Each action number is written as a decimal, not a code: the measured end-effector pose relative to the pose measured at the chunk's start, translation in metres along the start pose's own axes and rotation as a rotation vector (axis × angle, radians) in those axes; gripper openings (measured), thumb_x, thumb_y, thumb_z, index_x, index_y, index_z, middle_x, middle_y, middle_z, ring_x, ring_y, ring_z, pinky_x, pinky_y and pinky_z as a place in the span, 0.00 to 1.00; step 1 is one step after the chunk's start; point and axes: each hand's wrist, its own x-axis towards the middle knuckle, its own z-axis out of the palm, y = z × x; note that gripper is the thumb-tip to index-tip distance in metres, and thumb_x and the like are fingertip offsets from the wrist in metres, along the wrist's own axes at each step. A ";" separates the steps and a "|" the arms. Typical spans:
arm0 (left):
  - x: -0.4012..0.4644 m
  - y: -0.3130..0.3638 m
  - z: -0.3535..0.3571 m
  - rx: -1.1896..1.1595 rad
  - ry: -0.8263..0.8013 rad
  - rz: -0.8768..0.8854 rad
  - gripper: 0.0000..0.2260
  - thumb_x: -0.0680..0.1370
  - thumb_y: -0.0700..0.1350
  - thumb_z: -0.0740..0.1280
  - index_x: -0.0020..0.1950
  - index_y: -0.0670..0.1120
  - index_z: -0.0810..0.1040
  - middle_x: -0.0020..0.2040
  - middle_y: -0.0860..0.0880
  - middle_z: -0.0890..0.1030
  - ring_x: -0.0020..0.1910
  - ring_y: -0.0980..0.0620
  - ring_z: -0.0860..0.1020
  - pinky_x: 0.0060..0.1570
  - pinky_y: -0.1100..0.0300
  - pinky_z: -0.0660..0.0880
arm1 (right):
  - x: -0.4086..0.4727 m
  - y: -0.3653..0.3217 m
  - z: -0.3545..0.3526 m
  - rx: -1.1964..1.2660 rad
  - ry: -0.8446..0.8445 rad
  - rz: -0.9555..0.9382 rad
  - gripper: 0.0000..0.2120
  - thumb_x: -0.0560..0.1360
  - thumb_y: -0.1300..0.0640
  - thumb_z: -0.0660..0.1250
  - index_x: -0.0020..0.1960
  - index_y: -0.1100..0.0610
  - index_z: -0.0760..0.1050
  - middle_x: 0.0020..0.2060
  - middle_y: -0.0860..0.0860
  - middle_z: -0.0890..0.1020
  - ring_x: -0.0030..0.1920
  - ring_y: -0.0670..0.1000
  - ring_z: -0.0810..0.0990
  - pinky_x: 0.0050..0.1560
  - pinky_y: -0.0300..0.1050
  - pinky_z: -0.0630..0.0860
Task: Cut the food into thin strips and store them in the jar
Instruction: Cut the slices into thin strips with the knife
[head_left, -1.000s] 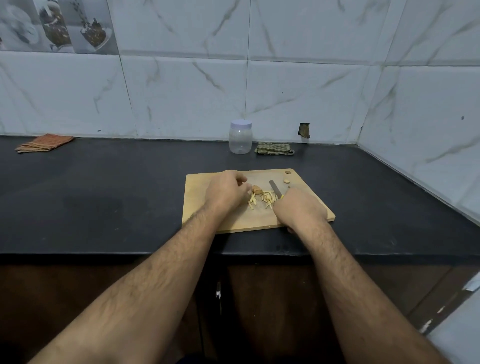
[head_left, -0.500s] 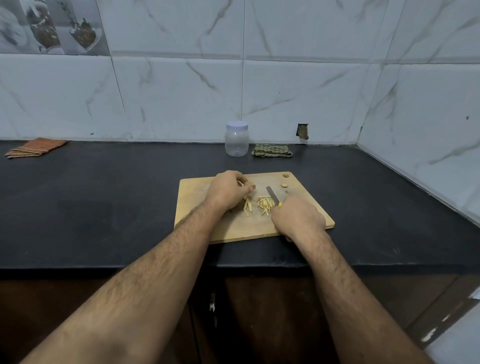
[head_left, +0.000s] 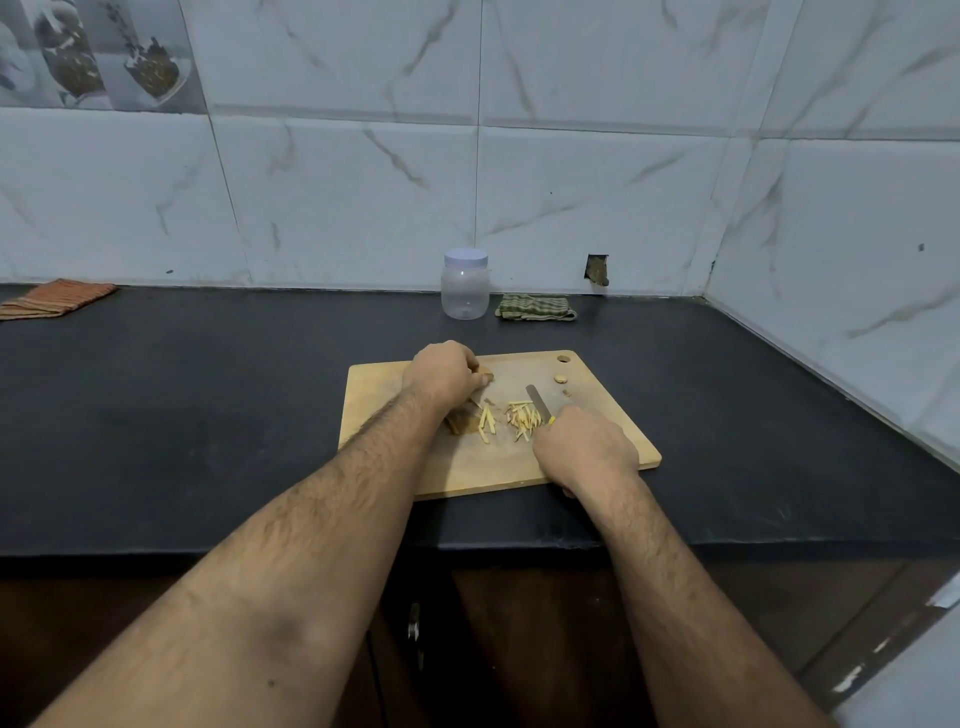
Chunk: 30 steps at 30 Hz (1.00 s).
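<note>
A wooden cutting board (head_left: 597, 447) lies on the black counter. Pale thin strips (head_left: 522, 418) sit in two small heaps at its middle. My left hand (head_left: 444, 374) has its fingers curled round a brown food piece (head_left: 485, 371) at the board's far side. My right hand (head_left: 584, 447) grips a knife by its yellow handle, and the knife blade (head_left: 536, 400) points away from me beside the strips. A clear plastic jar (head_left: 465, 286) with a pale lid on stands by the wall behind the board.
Two small round offcuts (head_left: 561, 379) lie near the board's hanging hole. A green checked cloth (head_left: 535, 307) lies right of the jar, an orange striped cloth (head_left: 49, 300) at the far left. Tiled walls close the back and right.
My left hand has drawn the brown piece back and to the left, away from the strips. The knife blade has shifted slightly right of the heap.
</note>
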 end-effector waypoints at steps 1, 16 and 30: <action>0.000 -0.001 0.000 -0.002 -0.009 0.001 0.17 0.76 0.56 0.71 0.62 0.51 0.80 0.55 0.52 0.83 0.52 0.53 0.79 0.51 0.57 0.77 | 0.000 0.000 0.000 -0.002 -0.008 0.003 0.07 0.78 0.56 0.58 0.49 0.56 0.73 0.45 0.52 0.80 0.46 0.55 0.78 0.40 0.45 0.68; -0.021 -0.046 -0.027 0.016 -0.016 0.097 0.18 0.80 0.37 0.61 0.63 0.53 0.81 0.64 0.52 0.80 0.62 0.52 0.77 0.60 0.57 0.73 | -0.020 -0.011 -0.019 -0.034 -0.099 -0.100 0.09 0.79 0.55 0.55 0.51 0.54 0.73 0.39 0.50 0.82 0.29 0.49 0.82 0.31 0.41 0.74; -0.027 -0.051 -0.023 0.065 -0.059 0.179 0.11 0.81 0.43 0.63 0.56 0.53 0.83 0.58 0.52 0.81 0.54 0.53 0.79 0.58 0.56 0.76 | -0.044 -0.030 0.000 -0.113 -0.084 -0.094 0.08 0.79 0.55 0.57 0.49 0.55 0.74 0.45 0.52 0.82 0.45 0.53 0.83 0.51 0.48 0.79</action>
